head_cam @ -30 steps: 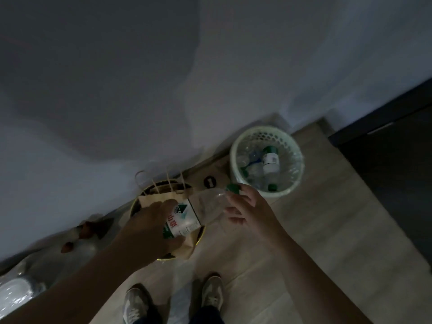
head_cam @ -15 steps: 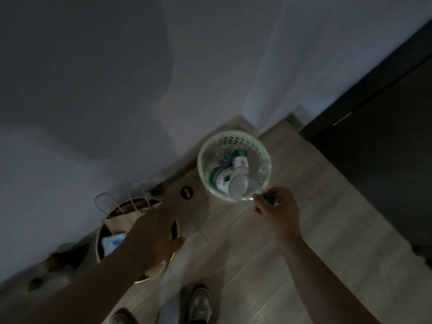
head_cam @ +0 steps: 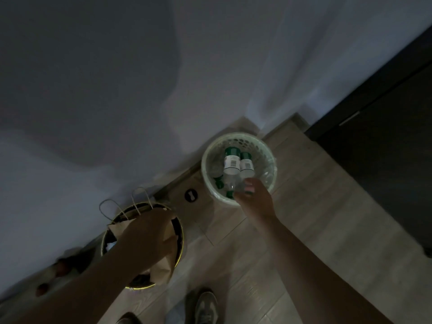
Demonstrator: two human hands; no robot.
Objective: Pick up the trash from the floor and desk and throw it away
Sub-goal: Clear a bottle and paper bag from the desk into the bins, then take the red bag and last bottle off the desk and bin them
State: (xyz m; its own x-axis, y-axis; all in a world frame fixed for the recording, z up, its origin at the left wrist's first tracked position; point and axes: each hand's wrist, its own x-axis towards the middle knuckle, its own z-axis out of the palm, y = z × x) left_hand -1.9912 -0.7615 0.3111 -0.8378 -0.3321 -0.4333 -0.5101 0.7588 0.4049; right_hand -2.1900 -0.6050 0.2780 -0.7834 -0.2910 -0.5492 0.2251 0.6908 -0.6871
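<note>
A pale mesh waste basket (head_cam: 268, 148) stands on the wood floor by the wall, lined with clear plastic. Inside lie several clear bottles, two of them with white labels and green bands (head_cam: 232, 163) (head_cam: 246, 165). My right hand (head_cam: 256, 201) hovers over the basket's near rim, fingertips pinched on a small green cap (head_cam: 249, 192). My left hand (head_cam: 149, 232) hangs above a dark round bin with a gold rim (head_cam: 181, 251) that holds a brown paper bag (head_cam: 161, 270). Nothing shows in the left hand, and its fingers are loosely spread.
A dark cabinet (head_cam: 385, 160) fills the right side. A round black floor fitting (head_cam: 191, 195) sits between the two bins. My shoes (head_cam: 205, 305) are at the bottom edge. Small reddish objects (head_cam: 42, 288) lie along the wall at the left.
The clear bottle left both hands and now lies in the mesh basket. My right hand moved over the basket's rim with the cap; my left hand drew back over the dark bin.
</note>
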